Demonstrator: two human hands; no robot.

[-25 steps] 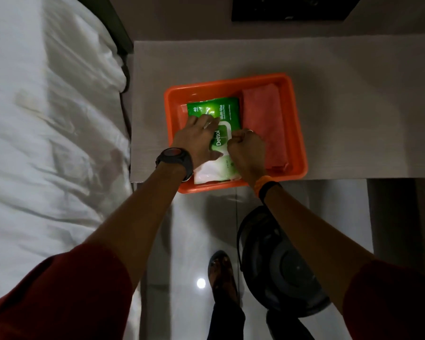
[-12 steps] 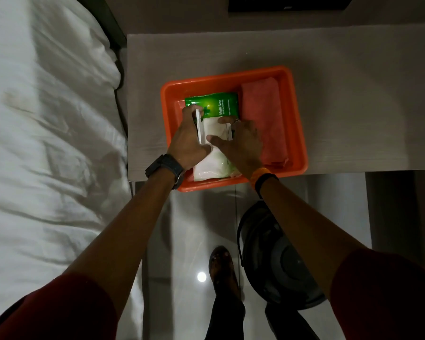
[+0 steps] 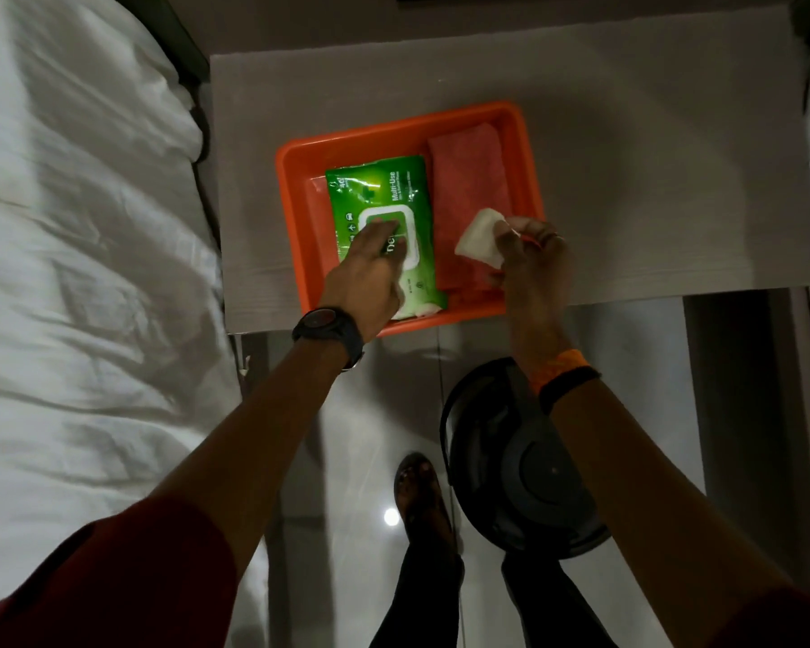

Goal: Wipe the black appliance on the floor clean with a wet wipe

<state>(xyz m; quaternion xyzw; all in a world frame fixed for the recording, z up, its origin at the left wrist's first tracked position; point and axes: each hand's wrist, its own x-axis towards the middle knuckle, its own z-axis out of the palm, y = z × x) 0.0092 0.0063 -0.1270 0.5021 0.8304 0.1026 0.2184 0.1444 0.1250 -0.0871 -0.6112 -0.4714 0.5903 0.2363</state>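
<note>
Our right hand [image 3: 531, 254] pinches the folded white wet wipe [image 3: 480, 243]; our left hand [image 3: 370, 268], flat and gripping nothing, presses the green plastic wipe pack [image 3: 384, 198]. Lid perhaps unsealed; the round black floor appliance [image 3: 520, 465] waits at five o'clock.

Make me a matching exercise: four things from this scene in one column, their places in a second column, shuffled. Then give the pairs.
1. wet wipe
2. green pack
3. black appliance
4. folded red cloth

A. on the floor, below the table edge
B. right side of the orange tray
C. pinched in the right hand
D. under the left hand, left side of the tray

Pairs: 1-C, 2-D, 3-A, 4-B
</note>
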